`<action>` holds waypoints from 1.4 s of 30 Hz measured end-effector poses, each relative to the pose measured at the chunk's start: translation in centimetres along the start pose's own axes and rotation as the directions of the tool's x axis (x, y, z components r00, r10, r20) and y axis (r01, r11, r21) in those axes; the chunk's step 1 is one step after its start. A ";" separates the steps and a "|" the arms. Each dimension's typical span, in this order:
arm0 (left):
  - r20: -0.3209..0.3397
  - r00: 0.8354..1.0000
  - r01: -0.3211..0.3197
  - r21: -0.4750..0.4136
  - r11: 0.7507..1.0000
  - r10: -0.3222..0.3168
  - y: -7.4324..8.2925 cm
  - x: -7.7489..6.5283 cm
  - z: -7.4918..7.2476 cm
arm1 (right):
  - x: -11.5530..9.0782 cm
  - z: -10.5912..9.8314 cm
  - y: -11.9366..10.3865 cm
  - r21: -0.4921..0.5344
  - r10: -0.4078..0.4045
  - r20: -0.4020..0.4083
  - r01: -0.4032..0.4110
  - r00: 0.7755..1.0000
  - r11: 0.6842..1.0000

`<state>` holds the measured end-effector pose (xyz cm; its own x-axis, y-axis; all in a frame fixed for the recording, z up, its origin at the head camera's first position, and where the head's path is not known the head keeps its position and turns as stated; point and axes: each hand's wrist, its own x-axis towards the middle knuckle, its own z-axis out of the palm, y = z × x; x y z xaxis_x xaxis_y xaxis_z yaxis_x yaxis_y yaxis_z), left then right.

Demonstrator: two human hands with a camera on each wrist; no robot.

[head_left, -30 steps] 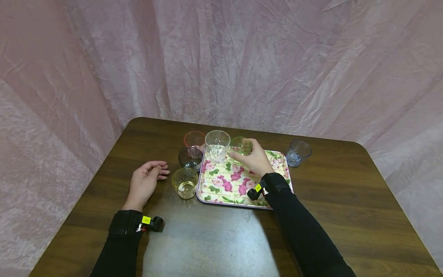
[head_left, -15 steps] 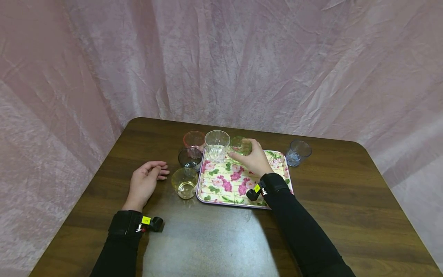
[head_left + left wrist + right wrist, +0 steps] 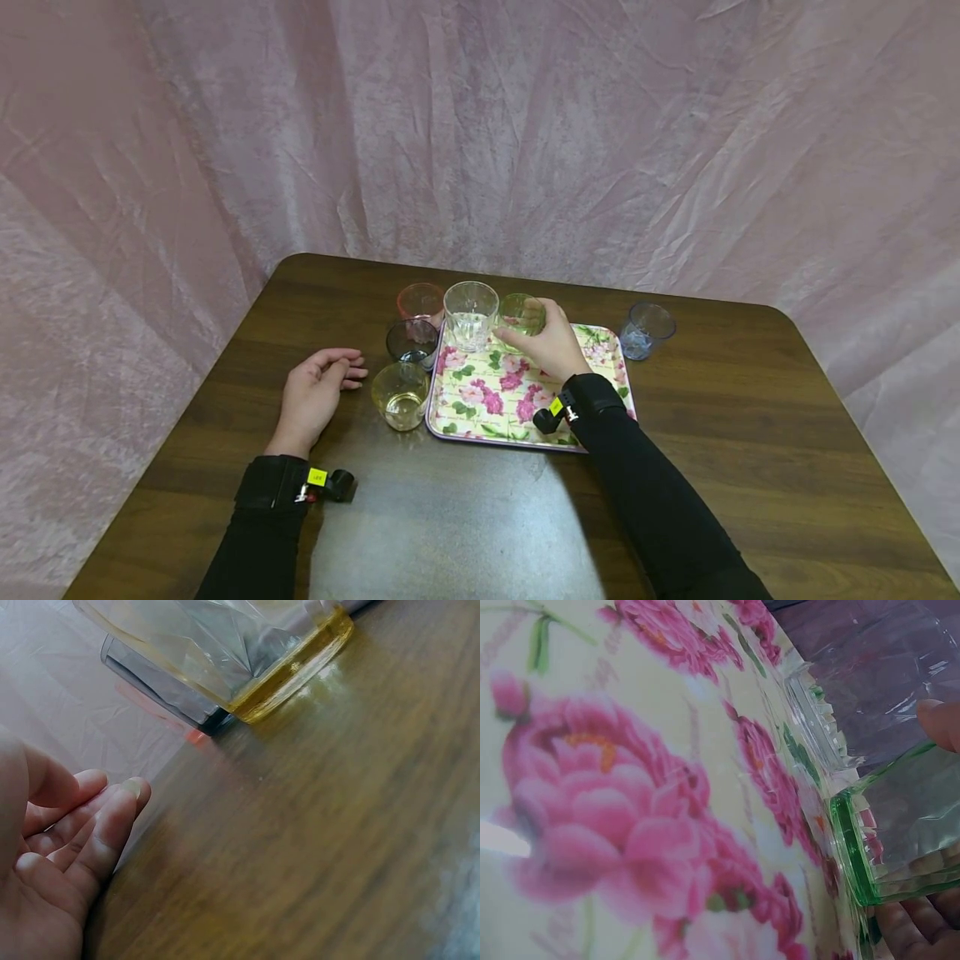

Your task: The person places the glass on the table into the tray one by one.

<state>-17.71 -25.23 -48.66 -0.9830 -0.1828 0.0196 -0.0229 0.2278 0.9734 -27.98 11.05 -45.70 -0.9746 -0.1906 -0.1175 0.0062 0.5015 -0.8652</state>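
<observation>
My right hand (image 3: 553,340) holds a green-tinted glass (image 3: 516,321), thumb on the near side and fingers round the far side. The glass stands upright at the back of a flowered tray (image 3: 468,417), its green base (image 3: 853,851) right at the tray surface in the right wrist view. Just left of it on the tray is a clear glass (image 3: 471,318). My left hand (image 3: 313,396) rests on the table with loosely bent fingers and nothing in them. Nearest to that hand is a yellow glass (image 3: 402,400), its thick base (image 3: 296,679) showing in the left wrist view.
Along the tray's left edge, behind the yellow glass, stand a dark grey glass (image 3: 412,343) and a red-rimmed glass (image 3: 421,302). A blue glass (image 3: 643,335) stands right of the tray. The brown wooden table (image 3: 735,442) ends at a pink curtain (image 3: 480,142).
The right hand and the green glass have shifted up very slightly in the head view. The left hand and the other glasses stay where they were.
</observation>
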 end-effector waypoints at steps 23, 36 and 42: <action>-0.002 1.000 0.001 -0.003 1.000 -0.001 0.1 0.0 0.1 | 0.4 0.1 0.1 0.005 0.012 -0.010 -0.012 1.000 1.000; -0.008 1.000 -0.003 0.006 1.000 0.003 0.0 0.0 0.0 | -0.5 -1.3 -0.6 0.097 -0.049 -0.059 0.054 0.997 0.994; -0.013 1.000 -0.007 0.017 1.000 0.008 -0.1 0.0 0.0 | -1.0 -2.4 -1.5 0.120 -0.068 -0.083 0.078 0.994 0.990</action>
<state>-17.70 -25.22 -48.75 -0.9806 -0.1938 0.0300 -0.0189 0.2457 0.9692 -27.59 12.48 -43.10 -0.9879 -0.1540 -0.0175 -0.0429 0.3799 -0.9240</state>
